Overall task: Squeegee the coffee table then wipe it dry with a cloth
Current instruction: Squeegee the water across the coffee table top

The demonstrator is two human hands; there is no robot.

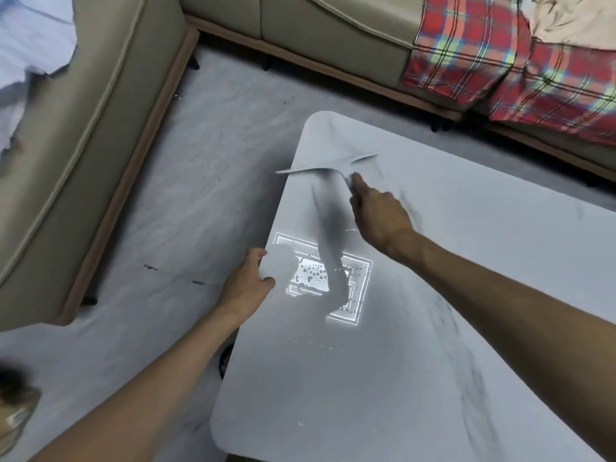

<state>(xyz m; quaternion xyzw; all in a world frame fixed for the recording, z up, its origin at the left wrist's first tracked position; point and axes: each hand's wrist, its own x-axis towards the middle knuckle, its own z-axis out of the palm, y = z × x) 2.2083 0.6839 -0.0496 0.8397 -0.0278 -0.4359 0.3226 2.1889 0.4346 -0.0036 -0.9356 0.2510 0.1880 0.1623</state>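
A pale grey squeegee lies across the far left part of the white marble coffee table, its blade partly past the left edge. My right hand is shut on the squeegee's handle, with the index finger stretched along it. My left hand grips the table's left edge, thumb on top. Water droplets show in a bright ceiling-light reflection near the left hand. No cloth is in view.
A beige sofa stands to the left and another runs along the back, with a red plaid blanket at the back right. Pale marbled floor lies between the sofas and the table.
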